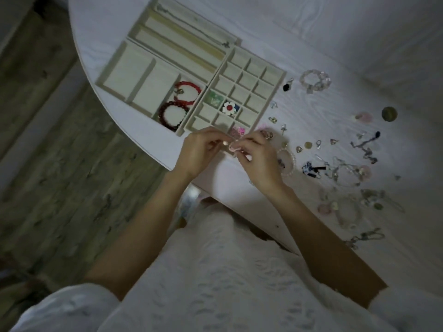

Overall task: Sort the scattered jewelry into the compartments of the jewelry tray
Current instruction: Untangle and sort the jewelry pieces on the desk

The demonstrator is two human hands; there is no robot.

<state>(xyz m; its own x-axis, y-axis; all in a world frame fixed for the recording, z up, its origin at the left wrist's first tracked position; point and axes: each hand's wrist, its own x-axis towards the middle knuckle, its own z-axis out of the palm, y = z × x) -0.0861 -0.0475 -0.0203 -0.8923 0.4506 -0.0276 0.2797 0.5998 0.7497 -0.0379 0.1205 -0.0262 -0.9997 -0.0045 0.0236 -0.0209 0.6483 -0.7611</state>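
Both hands meet just in front of the near edge of the jewelry tray (280,75), above the white tabletop (311,32). The left hand (200,152) and the right hand (257,155) have curled fingers, and together they pinch one small piece (225,143) between the fingertips (it is too small and blurred to say what kind it is). I think the step in hand is to ready this piece, perhaps to close or untangle it, before it goes into a compartment.

The tray already holds some things: two red bead bracelets (179,101) in a large compartment on the left side, a green piece (212,98), a white flower with red centre (229,107) and a pink piece (237,131) in small squares of the grid. Most squares look free.

The scattered jewelry (345,168) lies on the tabletop to the right of the hands: small earrings, chains, a pale bead bracelet (315,80) farther away, and a round coin-like object (389,113).

The next move probably calls for a short reach forward to a free square near the pink piece, and a gentle release so the small thing does not bounce into the neighbour compartment. Much of the task is not yet done.
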